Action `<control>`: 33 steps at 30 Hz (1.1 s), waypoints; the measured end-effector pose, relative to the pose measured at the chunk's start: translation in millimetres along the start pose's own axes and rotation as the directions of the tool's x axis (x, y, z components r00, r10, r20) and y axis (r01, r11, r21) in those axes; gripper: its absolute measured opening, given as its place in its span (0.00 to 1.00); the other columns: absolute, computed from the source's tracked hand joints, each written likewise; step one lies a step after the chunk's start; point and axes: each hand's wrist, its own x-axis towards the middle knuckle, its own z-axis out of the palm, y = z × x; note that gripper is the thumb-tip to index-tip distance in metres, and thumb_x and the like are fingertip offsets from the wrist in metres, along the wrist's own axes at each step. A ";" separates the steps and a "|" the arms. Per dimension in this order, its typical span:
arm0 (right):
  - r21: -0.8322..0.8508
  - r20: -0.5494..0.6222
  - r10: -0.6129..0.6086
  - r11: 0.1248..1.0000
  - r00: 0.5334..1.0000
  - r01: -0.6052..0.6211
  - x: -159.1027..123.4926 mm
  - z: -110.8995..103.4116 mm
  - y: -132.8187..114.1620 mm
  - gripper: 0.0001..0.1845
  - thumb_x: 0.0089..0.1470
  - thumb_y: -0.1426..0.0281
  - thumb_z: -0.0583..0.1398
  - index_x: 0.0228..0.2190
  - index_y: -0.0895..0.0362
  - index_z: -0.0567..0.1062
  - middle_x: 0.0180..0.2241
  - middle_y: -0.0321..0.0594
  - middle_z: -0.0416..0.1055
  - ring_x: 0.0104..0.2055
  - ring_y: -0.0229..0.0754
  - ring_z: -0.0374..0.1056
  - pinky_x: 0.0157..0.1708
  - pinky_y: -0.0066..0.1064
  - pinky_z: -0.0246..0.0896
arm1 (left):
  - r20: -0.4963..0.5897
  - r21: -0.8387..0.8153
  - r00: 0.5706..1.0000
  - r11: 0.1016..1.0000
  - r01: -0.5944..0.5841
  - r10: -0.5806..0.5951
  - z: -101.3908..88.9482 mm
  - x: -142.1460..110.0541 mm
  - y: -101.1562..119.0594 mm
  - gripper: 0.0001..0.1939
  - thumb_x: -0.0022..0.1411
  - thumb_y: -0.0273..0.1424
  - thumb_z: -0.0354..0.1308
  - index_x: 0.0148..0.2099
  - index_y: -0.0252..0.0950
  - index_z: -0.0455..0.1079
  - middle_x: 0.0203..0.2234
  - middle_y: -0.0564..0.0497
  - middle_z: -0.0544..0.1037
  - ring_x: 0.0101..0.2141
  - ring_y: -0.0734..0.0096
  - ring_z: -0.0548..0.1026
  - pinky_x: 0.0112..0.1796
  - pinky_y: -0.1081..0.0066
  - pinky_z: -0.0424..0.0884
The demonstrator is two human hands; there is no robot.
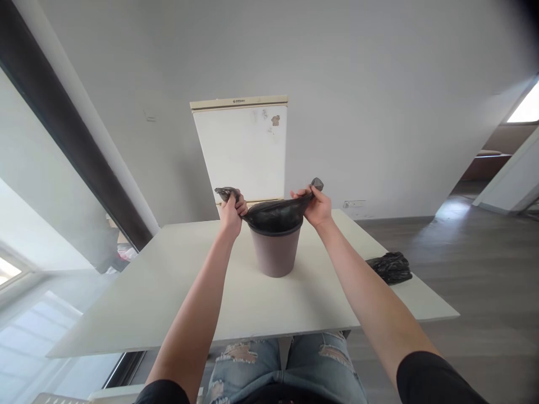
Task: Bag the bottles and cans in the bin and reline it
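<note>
A small mauve waste bin [275, 252] stands upright on the white table [177, 280]. A black bin bag [275, 213] sits in its mouth, stretched wide above the rim. My left hand [231, 212] is closed on the bag's left edge, a bunched tail of plastic sticking out past my fingers. My right hand [316, 206] is closed on the bag's right edge, with another tail poking up. Both hands hold the plastic just above and to either side of the bin.
A crumpled heap of black bags [391, 267] lies near the table's right edge. A white fridge [243, 148] stands against the wall behind the table. A large window runs along the left; grey wooden floor lies to the right.
</note>
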 end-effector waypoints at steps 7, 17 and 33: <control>-0.281 0.262 0.245 0.945 0.933 -0.169 0.1 27.6 -17.1 0.11 0.53 0.60 0.65 0.35 0.52 0.75 0.21 0.27 0.52 0.21 0.34 0.48 0.24 0.29 0.55 | 0.229 0.361 0.973 0.931 -0.057 -0.029 21.6 -11.8 0.8 0.13 0.65 0.35 0.56 0.42 0.35 0.79 0.22 0.53 0.66 0.25 0.71 0.64 0.29 0.68 0.63; -0.650 0.376 0.204 0.754 0.904 0.100 -14.0 46.5 -7.7 0.06 0.55 0.67 0.56 0.30 0.54 0.73 0.27 0.34 0.72 0.30 0.41 0.66 0.35 0.34 0.60 | 0.408 0.573 0.912 0.767 -0.290 0.040 34.7 -23.8 -7.1 0.09 0.60 0.28 0.63 0.43 0.35 0.82 0.43 0.44 0.83 0.34 0.68 0.80 0.39 0.67 0.77; -0.717 0.404 0.203 0.676 0.892 0.171 -21.2 53.4 0.0 0.08 0.55 0.72 0.57 0.39 0.51 0.70 0.33 0.32 0.75 0.37 0.43 0.71 0.42 0.36 0.64 | 0.335 0.554 0.942 0.806 -0.210 0.015 35.6 -19.7 -26.4 0.11 0.53 0.26 0.66 0.39 0.35 0.85 0.44 0.44 0.86 0.32 0.67 0.82 0.31 0.71 0.77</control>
